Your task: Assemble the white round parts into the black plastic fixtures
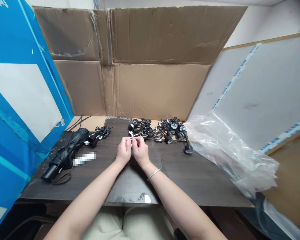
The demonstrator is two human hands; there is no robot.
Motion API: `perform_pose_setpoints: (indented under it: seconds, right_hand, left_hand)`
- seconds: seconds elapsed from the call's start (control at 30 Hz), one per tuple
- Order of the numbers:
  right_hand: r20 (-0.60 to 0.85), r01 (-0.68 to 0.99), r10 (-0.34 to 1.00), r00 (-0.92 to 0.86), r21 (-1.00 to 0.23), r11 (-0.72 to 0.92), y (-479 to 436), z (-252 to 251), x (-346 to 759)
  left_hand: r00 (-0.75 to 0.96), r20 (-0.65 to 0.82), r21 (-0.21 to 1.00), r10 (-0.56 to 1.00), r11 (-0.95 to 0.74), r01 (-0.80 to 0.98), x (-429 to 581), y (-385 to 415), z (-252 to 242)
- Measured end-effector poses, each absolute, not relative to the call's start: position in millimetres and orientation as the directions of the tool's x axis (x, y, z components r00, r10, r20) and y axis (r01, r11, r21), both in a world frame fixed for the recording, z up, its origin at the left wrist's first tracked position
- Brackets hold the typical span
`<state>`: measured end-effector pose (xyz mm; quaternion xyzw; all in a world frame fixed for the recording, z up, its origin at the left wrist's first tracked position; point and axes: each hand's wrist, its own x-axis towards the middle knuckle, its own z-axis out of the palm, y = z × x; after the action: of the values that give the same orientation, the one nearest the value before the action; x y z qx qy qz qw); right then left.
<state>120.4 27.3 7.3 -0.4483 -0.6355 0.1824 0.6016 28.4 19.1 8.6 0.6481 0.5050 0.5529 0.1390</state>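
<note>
"Where are the hands?"

"Side by side out in front: the left hand (123,152) and the right hand (140,153), both bent up slightly at the wrist."

"And the fingers?"

"Curled inward, the left fingertips (127,141) and right fingertips (138,141) pinched close together. They seem to meet, I think, but they're too small here to be sure."

"The arms?"

"The bare left forearm (90,196) and right forearm (176,200) angle inward, with a thin silver bracelet (153,174) on the right wrist."

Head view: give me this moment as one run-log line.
left hand: holds small pale part | right hand: holds same part | nearest: heap of black lamp fittings | also: folded black umbrella
</note>
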Motion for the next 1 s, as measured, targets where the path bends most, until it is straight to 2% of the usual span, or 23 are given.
perform_pose_setpoints:
  seconds: [0.27, 0.57, 1.0]
  right_hand:
    - [0.579, 0.315, 0.807, 0.118, -0.792, 0.523, 27.0, 5.6, 121.0]
    - [0.51, 0.046, 0.86, 0.014, -0.86, 0.509, 24.1, 8.2, 120.1]
    - [0.475, -0.047, 0.875, -0.093, -0.88, 0.473, 33.4, 3.9, 123.1]
  left_hand:
    - [-0.1, 0.543, 0.767, 0.834, -0.444, 0.464, 25.7, 19.8, 10.6]
    - [-0.153, 0.556, 0.805, 0.817, -0.483, 0.344, 25.0, 18.2, 8.7]
    - [-0.155, 0.541, 0.823, 0.827, -0.483, 0.298, 18.2, 25.6, 1.4]
